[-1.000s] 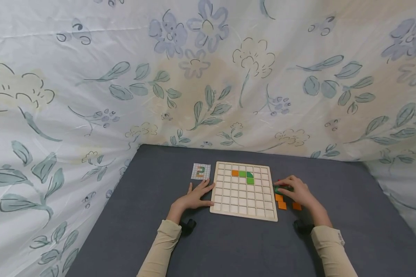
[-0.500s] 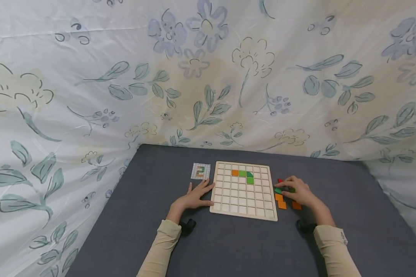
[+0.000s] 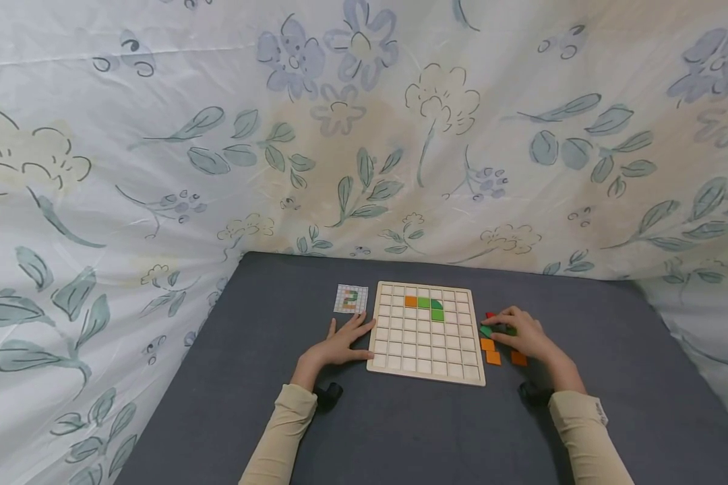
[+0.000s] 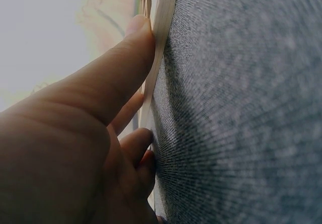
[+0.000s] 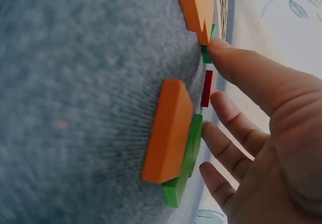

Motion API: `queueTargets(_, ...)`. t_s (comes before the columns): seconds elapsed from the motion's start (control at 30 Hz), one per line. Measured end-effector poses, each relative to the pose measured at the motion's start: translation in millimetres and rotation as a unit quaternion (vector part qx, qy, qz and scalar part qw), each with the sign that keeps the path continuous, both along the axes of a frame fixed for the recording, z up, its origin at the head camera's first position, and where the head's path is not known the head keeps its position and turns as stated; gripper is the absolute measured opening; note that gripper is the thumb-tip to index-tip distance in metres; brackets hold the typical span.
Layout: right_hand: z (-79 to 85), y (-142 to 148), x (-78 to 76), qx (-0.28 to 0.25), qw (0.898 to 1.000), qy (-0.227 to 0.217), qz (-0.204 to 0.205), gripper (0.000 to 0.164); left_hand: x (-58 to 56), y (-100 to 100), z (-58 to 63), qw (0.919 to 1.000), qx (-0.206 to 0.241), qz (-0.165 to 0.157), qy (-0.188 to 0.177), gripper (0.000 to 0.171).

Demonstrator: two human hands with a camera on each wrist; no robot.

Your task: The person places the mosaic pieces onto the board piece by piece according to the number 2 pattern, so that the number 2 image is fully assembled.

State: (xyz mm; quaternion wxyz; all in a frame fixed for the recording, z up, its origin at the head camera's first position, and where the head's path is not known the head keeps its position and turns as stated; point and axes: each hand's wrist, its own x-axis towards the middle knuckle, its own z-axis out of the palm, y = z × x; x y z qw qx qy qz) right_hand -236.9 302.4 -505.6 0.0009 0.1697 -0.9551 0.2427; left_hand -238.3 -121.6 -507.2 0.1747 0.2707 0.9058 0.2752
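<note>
Shifted right hand (image 3: 524, 335) beside green piece (image 3: 486, 331)

Floral white fabric (image 3: 364, 148) hangs behind and beside a dark grey tabletop (image 3: 431, 438).

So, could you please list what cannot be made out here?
Card, head view: printed squares too small to read.
Green piece, head view: partly covered by the right hand.
Board, left wrist view: cut by the top edge, partly behind the left hand.
Upper orange tile, right wrist view: cut by the top edge.
</note>
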Motion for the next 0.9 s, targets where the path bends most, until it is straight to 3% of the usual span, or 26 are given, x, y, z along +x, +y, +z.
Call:
queueTargets(0.47,-2.9,-8.1,0.4,0.022,0.999,0.041,-0.014,0.020,0.8,-1.3,-0.6,1.0000,-0.003,0.002,-0.004,0.075)
queueTargets(0.9,-1.2,-10.2,-0.2,0.046,0.998,0.034,-0.025,0.017,1.0,-1.4,0.7,1.0000,-0.001,-0.001,-0.003,0.074)
